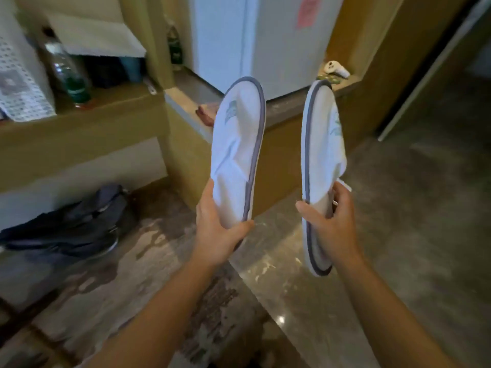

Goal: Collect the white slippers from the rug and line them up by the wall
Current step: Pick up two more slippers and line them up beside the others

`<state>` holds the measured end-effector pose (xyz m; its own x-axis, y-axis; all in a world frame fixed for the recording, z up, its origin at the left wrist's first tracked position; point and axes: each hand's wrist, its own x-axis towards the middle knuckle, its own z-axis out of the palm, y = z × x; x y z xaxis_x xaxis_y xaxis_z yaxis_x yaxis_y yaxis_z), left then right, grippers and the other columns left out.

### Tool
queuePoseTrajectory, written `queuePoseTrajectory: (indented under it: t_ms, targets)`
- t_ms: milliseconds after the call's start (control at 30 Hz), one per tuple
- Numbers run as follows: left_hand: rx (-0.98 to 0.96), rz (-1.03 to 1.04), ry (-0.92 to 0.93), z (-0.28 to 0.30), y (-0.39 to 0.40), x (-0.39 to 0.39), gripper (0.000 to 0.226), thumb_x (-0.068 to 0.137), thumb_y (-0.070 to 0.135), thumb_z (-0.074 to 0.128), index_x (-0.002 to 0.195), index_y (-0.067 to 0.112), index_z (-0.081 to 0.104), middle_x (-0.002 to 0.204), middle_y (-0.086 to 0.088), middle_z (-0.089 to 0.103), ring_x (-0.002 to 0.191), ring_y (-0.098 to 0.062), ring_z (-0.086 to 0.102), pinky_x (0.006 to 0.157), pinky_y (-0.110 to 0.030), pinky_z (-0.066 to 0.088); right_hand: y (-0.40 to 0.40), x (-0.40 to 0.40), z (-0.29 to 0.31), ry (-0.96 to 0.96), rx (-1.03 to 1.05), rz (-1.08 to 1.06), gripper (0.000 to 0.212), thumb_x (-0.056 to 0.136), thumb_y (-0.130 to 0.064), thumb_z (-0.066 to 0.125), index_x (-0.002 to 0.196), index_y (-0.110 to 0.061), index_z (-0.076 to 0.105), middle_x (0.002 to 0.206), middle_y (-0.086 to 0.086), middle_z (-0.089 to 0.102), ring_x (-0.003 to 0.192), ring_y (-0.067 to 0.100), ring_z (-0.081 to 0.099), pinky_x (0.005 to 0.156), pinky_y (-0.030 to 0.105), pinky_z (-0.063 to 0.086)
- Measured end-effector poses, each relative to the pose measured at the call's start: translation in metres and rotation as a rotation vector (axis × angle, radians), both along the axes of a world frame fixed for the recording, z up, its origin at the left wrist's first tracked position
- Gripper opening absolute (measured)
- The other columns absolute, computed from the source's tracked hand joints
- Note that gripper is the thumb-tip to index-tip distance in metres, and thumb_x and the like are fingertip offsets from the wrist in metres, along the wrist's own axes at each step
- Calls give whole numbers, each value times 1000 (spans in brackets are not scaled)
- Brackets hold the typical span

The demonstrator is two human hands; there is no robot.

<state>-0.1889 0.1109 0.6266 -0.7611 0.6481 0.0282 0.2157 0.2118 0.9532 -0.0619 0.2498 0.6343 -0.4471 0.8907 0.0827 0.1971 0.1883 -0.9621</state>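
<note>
The left hand grips the heel of one white cloth slipper with grey edging, toe pointing to 12 o'clock. The right hand clasps a second matching white slipper at mid-length, upright too. Both hang above the glossy marbled stone floor; a dark blue bag lies at 9 o'clock.

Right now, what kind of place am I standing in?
Probably a hotel room: thin white slippers in hand, a white mini fridge built into wooden cabinetry, bottles on a shelf, polished stone floor.
</note>
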Motion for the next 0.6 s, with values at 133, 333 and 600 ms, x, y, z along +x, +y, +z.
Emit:
queuePoseTrajectory:
  t_ms: [133, 333, 600]
  targets:
    - [19, -264, 33, 6, 59, 24, 98, 56, 35, 67, 138, 19, 16, 126, 15, 31, 117, -4, 27, 97, -29, 30, 14, 62, -2, 13, -6, -304, 78, 65, -32, 73, 130, -23, 31, 131, -2, 42, 118, 19, 43, 92, 35, 42]
    - [19, -548, -22, 2, 141, 79, 93, 65, 13, 74, 137, 17, 16, 141, -6, 29, 122, -20, 36, 95, -34, 38, 40, 144, -8, -4, -40, -584, 78, 68, -34, 71, 133, -23, 29, 140, 2, 39, 124, 20, 41, 95, 33, 38]
    - [25, -727, -26, -13, 285, 151, 92, 65, 7, 72, 137, 17, 17, 139, -7, 29, 123, -21, 35, 99, -38, 38, 162, 217, -24, -2, 2, -745, 77, 70, -31, 70, 133, -19, 27, 140, 5, 39, 123, 20, 40, 94, 31, 36]
